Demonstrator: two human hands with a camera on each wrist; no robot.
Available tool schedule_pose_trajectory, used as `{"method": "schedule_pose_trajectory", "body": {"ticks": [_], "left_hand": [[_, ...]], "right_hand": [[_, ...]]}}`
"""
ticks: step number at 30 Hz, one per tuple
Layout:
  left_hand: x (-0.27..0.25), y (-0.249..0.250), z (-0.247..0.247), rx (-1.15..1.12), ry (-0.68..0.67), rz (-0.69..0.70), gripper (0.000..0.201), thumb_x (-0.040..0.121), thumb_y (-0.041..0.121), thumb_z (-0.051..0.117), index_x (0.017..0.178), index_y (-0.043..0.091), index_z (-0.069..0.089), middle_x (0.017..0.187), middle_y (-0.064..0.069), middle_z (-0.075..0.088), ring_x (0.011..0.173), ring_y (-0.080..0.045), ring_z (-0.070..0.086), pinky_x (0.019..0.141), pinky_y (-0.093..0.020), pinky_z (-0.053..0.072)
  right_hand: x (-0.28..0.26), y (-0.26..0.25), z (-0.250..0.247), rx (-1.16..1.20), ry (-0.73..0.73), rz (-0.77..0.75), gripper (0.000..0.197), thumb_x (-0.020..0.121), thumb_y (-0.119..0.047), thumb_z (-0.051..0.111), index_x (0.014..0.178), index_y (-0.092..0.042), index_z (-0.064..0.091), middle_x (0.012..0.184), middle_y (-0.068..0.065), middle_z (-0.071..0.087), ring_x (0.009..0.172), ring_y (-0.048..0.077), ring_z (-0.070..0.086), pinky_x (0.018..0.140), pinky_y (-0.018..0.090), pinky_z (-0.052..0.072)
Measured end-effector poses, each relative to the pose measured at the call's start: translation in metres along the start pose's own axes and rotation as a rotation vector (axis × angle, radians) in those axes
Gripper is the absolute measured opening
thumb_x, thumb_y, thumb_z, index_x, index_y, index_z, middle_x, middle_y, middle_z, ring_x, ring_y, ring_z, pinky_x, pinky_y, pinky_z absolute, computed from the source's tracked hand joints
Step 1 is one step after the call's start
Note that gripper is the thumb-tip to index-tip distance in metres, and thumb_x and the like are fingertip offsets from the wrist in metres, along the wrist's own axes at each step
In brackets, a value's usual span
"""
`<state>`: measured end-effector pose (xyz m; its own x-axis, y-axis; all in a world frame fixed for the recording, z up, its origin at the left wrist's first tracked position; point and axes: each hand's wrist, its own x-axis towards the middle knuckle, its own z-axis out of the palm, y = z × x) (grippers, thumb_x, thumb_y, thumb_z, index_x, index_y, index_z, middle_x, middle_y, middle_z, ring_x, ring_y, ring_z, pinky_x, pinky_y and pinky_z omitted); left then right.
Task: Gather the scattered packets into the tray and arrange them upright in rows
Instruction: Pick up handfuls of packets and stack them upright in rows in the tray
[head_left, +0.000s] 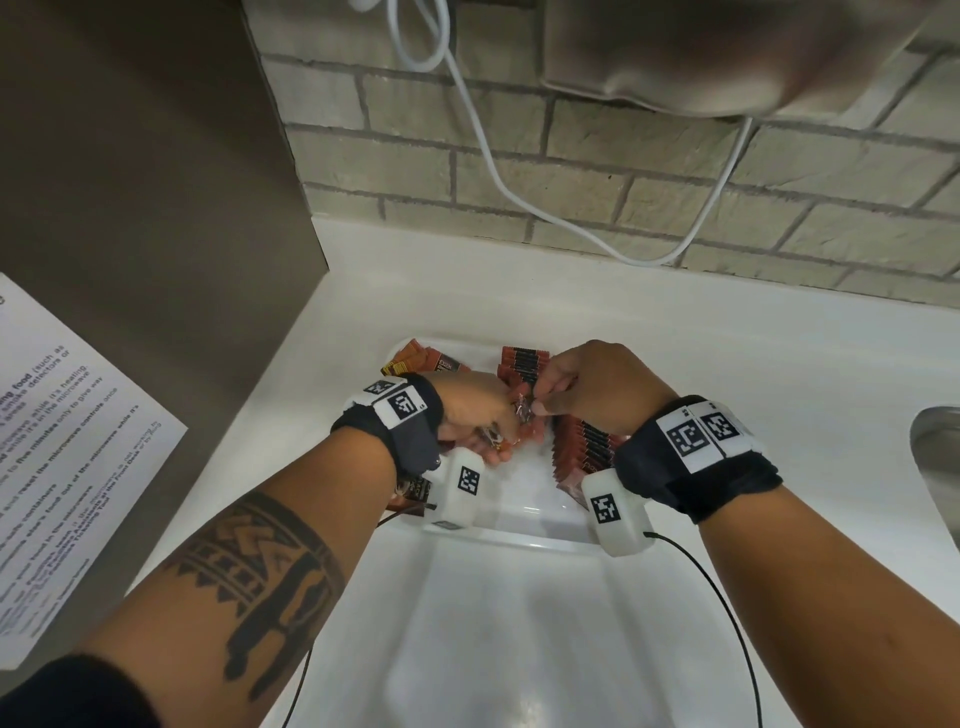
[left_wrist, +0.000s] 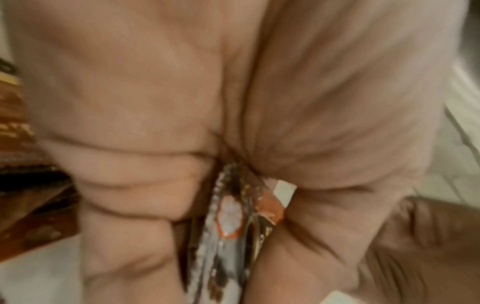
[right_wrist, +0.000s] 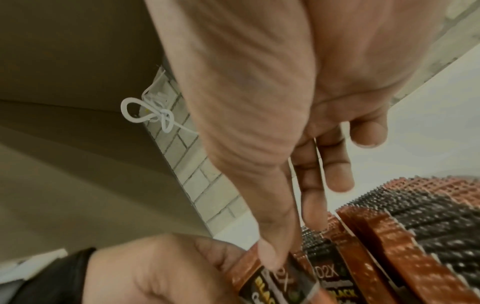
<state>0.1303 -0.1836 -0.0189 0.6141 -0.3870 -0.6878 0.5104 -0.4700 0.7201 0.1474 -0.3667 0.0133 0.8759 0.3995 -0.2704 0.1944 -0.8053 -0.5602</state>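
**Both hands hold packets above the tray**

Head view: a white tray (head_left: 519, 525) stands on the white tabletop (head_left: 753, 364), near the brick wall (head_left: 571, 171). The left hand (head_left: 472, 415) is over the middle of the tray, its fingers curled round a small bundle of packets (head_left: 498, 441). The right hand (head_left: 592, 384) is just beside it and pinches the top edge of one packet (head_left: 524, 410) from this bundle. A row of upright packets (head_left: 587, 447) stands at the right side of the tray, under the right wrist. More packets (head_left: 522, 361) stand at the far side of the tray, and some loose packets (head_left: 415, 358) lie flat in its far left corner. A printed sheet (head_left: 62, 441) hangs left of the tray. A white cable (head_left: 493, 166) hangs on the wall behind the tray.

Left wrist view: the picture is blurred. The left hand (left_wrist: 182, 123) is closed round the bundle (left_wrist: 228, 236), and the packet edges come out between the fingers and the thumb.

Right wrist view: the thumb and a finger of the right hand (right_wrist: 275, 242) pinch the packet (right_wrist: 270, 279). The left hand (right_wrist: 155, 273) holds it from below. The upright row (right_wrist: 415, 236) is right of it.
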Motion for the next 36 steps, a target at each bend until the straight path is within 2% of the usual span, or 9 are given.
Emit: {"method": "schedule_pose_trajectory", "body": {"ticks": [3,8,13,18,23,26,29,32,36], "left_hand": [[-0.007,-0.002,-0.004,-0.176,-0.089,0.124,0.021,0.095,-0.01,0.059,0.109,0.003,0.067,0.097,-0.007,0.073,0.095,-0.023,0.071,0.086,-0.033,0.061],[-0.009,-0.006,-0.009,-0.285,-0.051,0.282,0.037,0.089,-0.011,0.066,0.125,-0.002,0.062,0.119,-0.018,0.071,0.113,-0.029,0.069,0.094,-0.038,0.059],[-0.009,-0.012,-0.008,-0.001,0.179,0.307,0.025,0.082,-0.001,0.08,0.106,0.003,0.075,0.098,-0.005,0.079,0.096,-0.019,0.076,0.083,-0.032,0.062],[-0.01,-0.012,-0.01,0.076,0.228,0.257,0.031,0.079,0.018,0.087,0.107,0.01,0.076,0.098,0.001,0.079,0.093,-0.014,0.076,0.071,-0.025,0.061],[-0.009,-0.013,-0.011,0.188,0.376,0.318,0.013,0.086,0.026,0.081,0.095,0.017,0.078,0.086,0.003,0.079,0.074,-0.008,0.074,0.06,-0.021,0.057],[-0.01,-0.009,-0.01,0.252,0.409,0.249,0.016,0.087,0.033,0.079,0.083,0.017,0.076,0.069,0.005,0.075,0.06,-0.005,0.069,0.052,-0.018,0.052],[-0.01,-0.002,-0.007,0.494,0.381,-0.008,0.041,0.089,0.048,0.073,0.075,0.01,0.071,0.052,0.005,0.064,0.039,-0.009,0.052,0.047,-0.02,0.045],[-0.005,0.007,0.0,0.603,0.274,-0.115,0.031,0.096,0.037,0.066,0.092,0.007,0.074,0.066,0.002,0.064,0.044,-0.011,0.047,0.042,-0.017,0.038],[0.007,0.01,0.01,0.605,0.13,-0.112,0.033,0.095,0.032,0.063,0.119,0.01,0.071,0.078,0.0,0.066,0.065,-0.02,0.051,0.062,-0.027,0.044]], "right_hand": [[0.0,0.0,-0.003,0.123,0.002,0.003,0.013,0.082,-0.025,0.078,0.094,-0.021,0.074,0.085,-0.009,0.074,0.082,0.006,0.066,0.072,0.019,0.046],[0.002,0.001,-0.009,0.227,0.078,0.016,0.01,0.086,-0.02,0.076,0.094,-0.015,0.073,0.088,-0.002,0.074,0.081,0.01,0.066,0.072,0.019,0.047],[0.003,-0.001,-0.02,0.236,0.241,-0.029,0.009,0.086,-0.019,0.076,0.08,-0.024,0.071,0.077,-0.007,0.071,0.072,0.005,0.063,0.069,0.021,0.044],[-0.001,-0.005,-0.022,0.069,0.223,-0.037,0.004,0.085,-0.021,0.075,0.083,-0.024,0.074,0.073,-0.016,0.065,0.071,-0.001,0.058,0.063,0.012,0.039],[-0.002,-0.006,-0.015,0.06,0.171,-0.017,0.013,0.087,-0.02,0.071,0.079,-0.029,0.074,0.073,-0.019,0.065,0.074,0.0,0.059,0.064,0.013,0.04],[0.0,-0.006,-0.013,0.021,0.181,-0.022,0.018,0.089,-0.015,0.064,0.08,-0.027,0.073,0.073,-0.02,0.064,0.072,-0.003,0.057,0.062,0.01,0.037],[0.003,-0.005,-0.006,-0.059,0.162,-0.009,0.021,0.087,-0.016,0.061,0.076,-0.03,0.074,0.073,-0.019,0.063,0.072,0.001,0.058,0.059,0.01,0.034],[0.009,0.001,0.003,-0.125,0.142,0.035,0.028,0.081,-0.021,0.063,0.06,-0.038,0.069,0.07,-0.017,0.065,0.075,0.007,0.062,0.063,0.019,0.044],[0.014,-0.001,0.012,-0.236,0.099,0.086,0.025,0.079,-0.027,0.061,0.059,-0.039,0.07,0.082,-0.013,0.07,0.083,0.013,0.063,0.079,0.034,0.056]]}}
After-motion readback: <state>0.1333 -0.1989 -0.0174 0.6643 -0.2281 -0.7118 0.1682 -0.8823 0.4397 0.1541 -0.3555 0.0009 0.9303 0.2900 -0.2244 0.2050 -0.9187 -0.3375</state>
